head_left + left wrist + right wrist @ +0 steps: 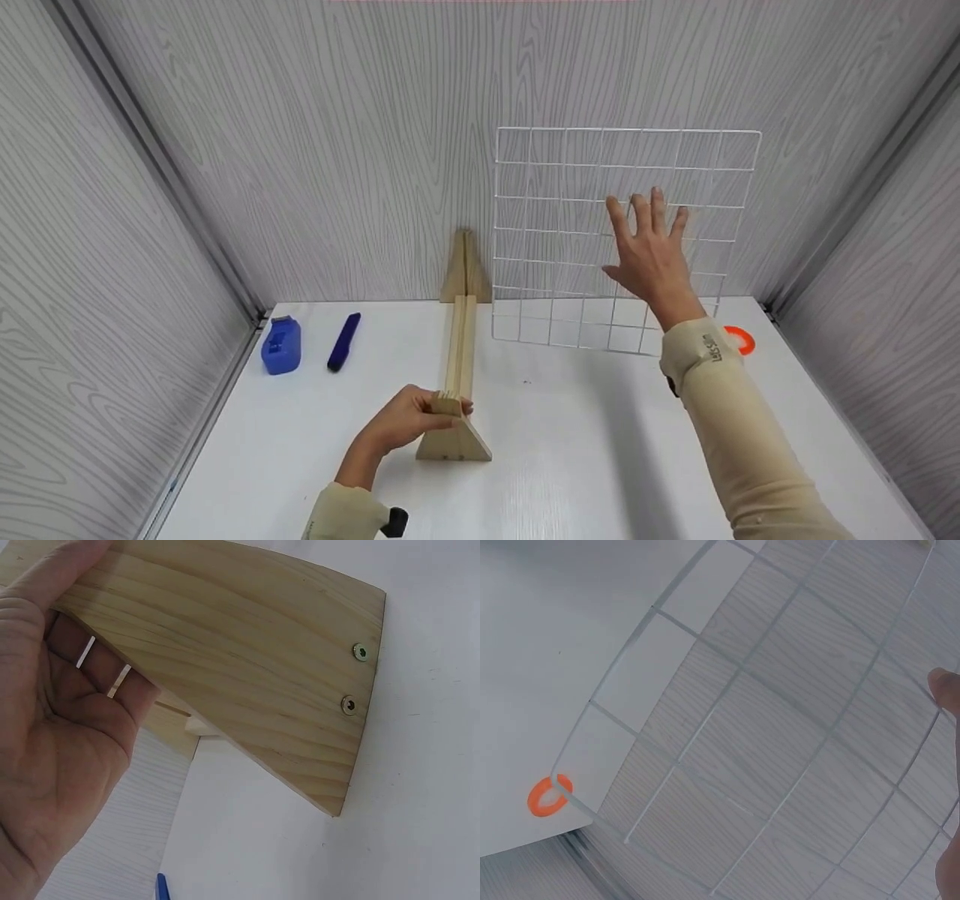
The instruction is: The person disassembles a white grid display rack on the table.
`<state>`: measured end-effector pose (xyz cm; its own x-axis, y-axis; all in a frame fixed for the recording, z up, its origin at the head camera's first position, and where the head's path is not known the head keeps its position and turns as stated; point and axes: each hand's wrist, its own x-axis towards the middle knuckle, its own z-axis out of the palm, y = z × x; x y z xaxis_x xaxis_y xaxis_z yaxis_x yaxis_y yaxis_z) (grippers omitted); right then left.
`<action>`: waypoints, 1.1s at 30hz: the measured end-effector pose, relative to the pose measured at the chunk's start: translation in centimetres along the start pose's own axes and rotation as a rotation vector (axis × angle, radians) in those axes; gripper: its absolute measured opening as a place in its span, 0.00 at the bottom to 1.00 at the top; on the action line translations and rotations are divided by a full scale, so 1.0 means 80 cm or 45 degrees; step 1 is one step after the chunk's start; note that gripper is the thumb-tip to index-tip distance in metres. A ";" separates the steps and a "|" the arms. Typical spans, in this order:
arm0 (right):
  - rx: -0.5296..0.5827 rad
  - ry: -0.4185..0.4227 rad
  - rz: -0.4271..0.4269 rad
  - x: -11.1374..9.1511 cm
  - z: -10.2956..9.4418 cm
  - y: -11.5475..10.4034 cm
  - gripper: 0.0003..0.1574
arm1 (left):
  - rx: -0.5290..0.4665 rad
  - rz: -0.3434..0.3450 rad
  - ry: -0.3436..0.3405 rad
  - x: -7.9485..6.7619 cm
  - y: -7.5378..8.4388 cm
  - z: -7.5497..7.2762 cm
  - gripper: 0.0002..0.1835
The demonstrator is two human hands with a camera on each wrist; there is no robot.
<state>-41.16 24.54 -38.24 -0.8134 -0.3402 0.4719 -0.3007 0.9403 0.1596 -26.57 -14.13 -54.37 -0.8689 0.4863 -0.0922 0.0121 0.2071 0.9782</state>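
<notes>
My left hand [405, 420] grips the top of the near end piece of a wooden stand [454, 442], thumb on its front face and fingers behind. In the left wrist view this tapered end piece [247, 652] shows two bolt heads near its lower edge. A slotted rail [460, 337] runs back to a matching far end piece [466, 270]. My right hand [651, 259], fingers spread and mostly straight, lies against a white wire grid panel [555, 231] that stands upright to the right of the stand. Most of this hand is out of the right wrist view, which shows the grid [742, 669].
On the left of the white table [562, 420] lie a blue tape dispenser [282, 346] and a dark blue box cutter [344, 342]. An orange ring [741, 341] sits at the back right, partly behind the right sleeve. Wood-patterned walls [337, 150] enclose the back and sides.
</notes>
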 end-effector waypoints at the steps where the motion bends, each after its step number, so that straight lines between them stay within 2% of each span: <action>1: 0.002 -0.008 -0.003 0.000 0.001 0.000 0.74 | -0.001 -0.003 -0.002 0.000 0.000 0.000 0.16; 10: 0.108 -0.143 -0.041 -0.001 0.009 0.004 0.75 | 0.014 -0.001 0.018 0.001 0.002 -0.002 0.16; 15: 0.102 -0.227 -0.080 -0.006 0.014 0.004 0.74 | 0.023 -0.018 0.014 0.000 0.003 -0.001 0.17; 33: 0.194 -0.342 -0.060 -0.024 0.041 0.004 0.73 | 0.025 -0.009 0.008 0.000 0.002 0.001 0.16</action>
<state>-41.34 25.46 -41.93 -0.8932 -0.3935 0.2179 -0.3959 0.9177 0.0342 -26.49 -14.06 -54.27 -0.8719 0.4798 -0.0980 0.0156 0.2273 0.9737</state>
